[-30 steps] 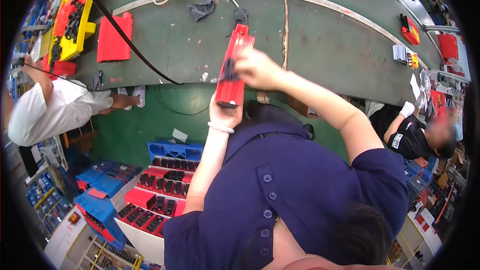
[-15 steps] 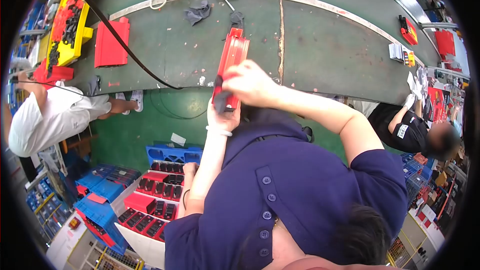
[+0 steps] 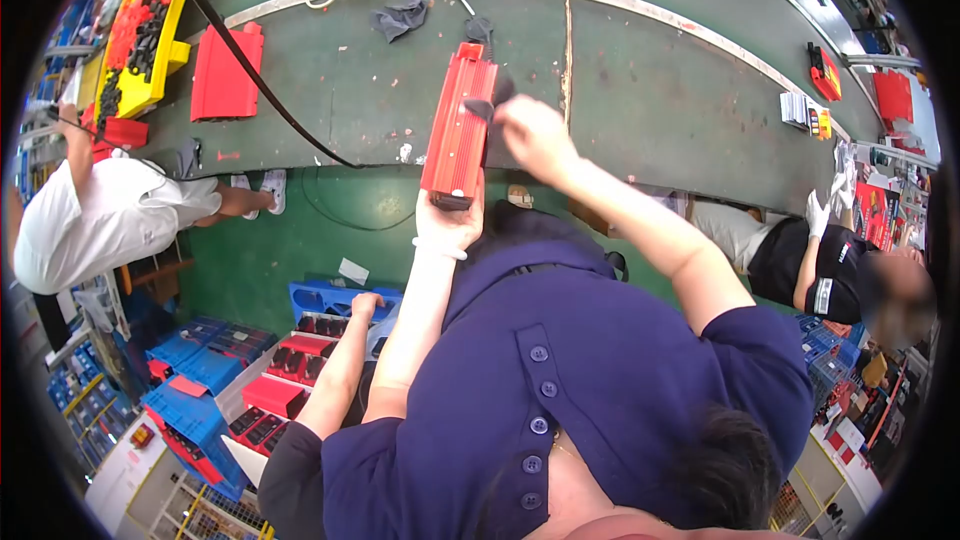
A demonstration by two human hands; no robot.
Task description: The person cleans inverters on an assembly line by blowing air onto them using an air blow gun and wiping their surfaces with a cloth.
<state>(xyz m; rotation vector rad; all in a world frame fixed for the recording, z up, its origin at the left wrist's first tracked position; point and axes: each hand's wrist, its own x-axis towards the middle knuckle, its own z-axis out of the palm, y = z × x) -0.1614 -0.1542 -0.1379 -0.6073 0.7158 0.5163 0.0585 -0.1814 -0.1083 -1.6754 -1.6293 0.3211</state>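
A long red ribbed metal case point(image 3: 458, 130) is tilted over the near edge of the workbench, its far end above the bench top. Beneath its near end, my left hand point(image 3: 452, 223) is wrapped round and supports it. My right hand point(image 3: 538, 138) is closed on a dark grey cloth point(image 3: 492, 102), which touches the upper right side of the case. At the case's far end lies a small dark object point(image 3: 479, 30) with a thin rod; what it is I cannot make out.
A red housing point(image 3: 227, 73), a crumpled grey rag point(image 3: 401, 17) and a yellow bin point(image 3: 150, 50) of parts are on the left. A black cable point(image 3: 260, 80) hangs across. Crates of red units point(image 3: 275, 396) stand lower left, where another person's arm point(image 3: 340, 365) reaches. Two co-workers flank the bench.
My right hand has moved the cloth from the case's near end to its upper right side. The case has turned to show its broad ribbed face. Another person's arm has come further into view.
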